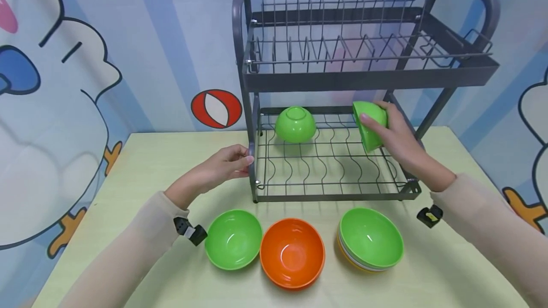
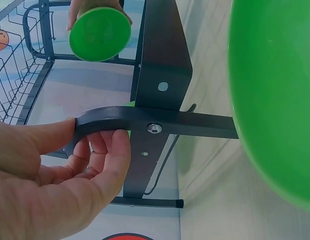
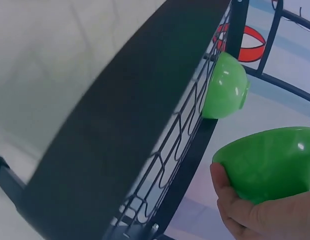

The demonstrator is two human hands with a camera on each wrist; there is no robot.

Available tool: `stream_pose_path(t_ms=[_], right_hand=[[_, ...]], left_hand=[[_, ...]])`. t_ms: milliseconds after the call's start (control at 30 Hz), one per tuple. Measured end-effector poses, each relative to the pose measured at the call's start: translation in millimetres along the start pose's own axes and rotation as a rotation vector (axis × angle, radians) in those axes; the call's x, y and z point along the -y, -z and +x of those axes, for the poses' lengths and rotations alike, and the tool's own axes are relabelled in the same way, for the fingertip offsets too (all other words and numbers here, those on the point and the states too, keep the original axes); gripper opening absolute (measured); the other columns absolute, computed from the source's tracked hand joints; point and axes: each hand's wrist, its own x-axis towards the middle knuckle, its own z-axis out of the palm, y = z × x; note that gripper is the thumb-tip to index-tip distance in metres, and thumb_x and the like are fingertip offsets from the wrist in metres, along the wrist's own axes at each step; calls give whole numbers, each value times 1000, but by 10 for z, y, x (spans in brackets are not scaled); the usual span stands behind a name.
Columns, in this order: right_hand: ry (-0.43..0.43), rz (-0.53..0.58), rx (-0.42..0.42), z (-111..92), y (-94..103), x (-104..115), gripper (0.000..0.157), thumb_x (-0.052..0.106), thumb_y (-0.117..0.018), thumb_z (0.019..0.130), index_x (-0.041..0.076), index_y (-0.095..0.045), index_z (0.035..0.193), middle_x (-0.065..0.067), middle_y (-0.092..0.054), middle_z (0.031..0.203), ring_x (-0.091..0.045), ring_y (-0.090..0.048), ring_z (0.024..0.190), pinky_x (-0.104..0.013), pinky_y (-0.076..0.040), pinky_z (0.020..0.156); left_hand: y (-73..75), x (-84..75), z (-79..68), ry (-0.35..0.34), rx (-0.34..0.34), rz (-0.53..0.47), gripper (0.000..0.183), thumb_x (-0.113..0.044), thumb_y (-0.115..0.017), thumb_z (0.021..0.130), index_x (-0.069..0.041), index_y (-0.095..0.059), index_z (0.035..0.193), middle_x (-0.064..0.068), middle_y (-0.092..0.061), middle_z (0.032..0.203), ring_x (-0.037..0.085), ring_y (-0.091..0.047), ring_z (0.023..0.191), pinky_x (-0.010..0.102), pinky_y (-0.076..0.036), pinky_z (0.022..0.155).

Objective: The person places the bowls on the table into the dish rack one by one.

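My right hand point(image 1: 396, 132) grips a green bowl point(image 1: 371, 125) above the right part of the rack's lower shelf. The bowl is tilted on its side, its opening turned left. On that shelf's back left, a second green bowl point(image 1: 295, 126) rests upside down. With thumb and fingers my left hand point(image 1: 222, 168) holds the left side post of the dark dish rack point(image 1: 329, 197). The left wrist view shows those fingers point(image 2: 112, 160) curled under the rack's curved bar point(image 2: 102, 119). In the right wrist view, fingers and thumb clasp the held bowl point(image 3: 270, 160).
In front of the rack stand a green bowl point(image 1: 233, 240), an orange bowl point(image 1: 292, 254) and a stack topped by a green bowl point(image 1: 371, 238). The rack's upper tier point(image 1: 364, 80) with wire slots overhangs the lower shelf. Behind is a cartoon-printed backdrop point(image 1: 171, 37).
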Motion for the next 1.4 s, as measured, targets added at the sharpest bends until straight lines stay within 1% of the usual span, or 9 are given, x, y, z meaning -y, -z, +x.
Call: stream_pose_path(t_ms=[133,233,333,467,633,800,1067,1267,1400], right_hand=[[90,-140,-23,64,-13,-16,72,40,-50,103,-4,-23,152,-26,-39,124,-30,-45,97,-31,-49,68],[111,-216,-13,109,-19,-24,73,42,-51,103,-4,-23,152,-30,-34,130,-37,-42,104,-43,-48,73],[102,-260,5,149,-32,-30,78,47,-51,101,-1,-20,155,-33,-30,134,-41,-42,107,-51,-48,76],[97,-281,20,200,-73,-40,83,49,-55,99,1,-19,155,-33,-27,136,-43,-42,108,-55,-50,79],[122,-330,29,267,-136,-72,84,49,-59,96,2,-23,155,-33,-23,142,-50,-32,120,-61,-48,80],[138,-400,35,316,-169,-83,81,48,-62,95,5,-27,153,-34,-20,144,-54,-28,122,-63,-47,77],[172,-440,51,402,-181,-71,78,45,-65,94,4,-31,151,-36,-20,145,-54,-27,122,-64,-44,78],[153,-470,78,427,-192,-82,80,48,-66,94,8,-30,153,-33,-17,147,-52,-27,121,-63,-44,78],[154,-489,88,437,-191,-93,79,45,-68,93,8,-30,153,-33,-17,146,-51,-29,119,-62,-45,77]], left_hand=[[5,6,-1,-2,0,-2,30,-11,-49,106,10,-46,127,20,-54,114,31,-58,109,42,-46,105],[9,9,-4,-3,0,-4,30,-11,-49,106,10,-46,126,20,-54,114,32,-58,109,43,-46,105],[7,8,-4,-5,1,-6,31,-11,-50,106,11,-46,127,21,-54,114,32,-58,109,43,-46,105],[3,5,1,-5,3,-9,33,-11,-49,106,13,-44,129,21,-54,115,31,-57,109,43,-46,105],[-4,0,1,0,1,-13,32,-11,-48,106,12,-45,128,21,-54,116,32,-57,110,43,-46,106],[-10,-7,-8,0,-5,-6,31,-12,-49,106,11,-46,128,21,-54,117,33,-57,111,42,-47,105],[-15,-1,-10,-4,-8,9,30,-12,-48,106,10,-47,126,21,-55,116,33,-58,110,42,-47,104],[-14,-3,-18,1,-9,3,30,-12,-48,106,10,-46,126,21,-55,115,32,-58,109,43,-47,105],[-11,-7,-25,-4,-5,1,30,-12,-48,106,10,-46,127,21,-55,115,32,-57,109,43,-47,105]])
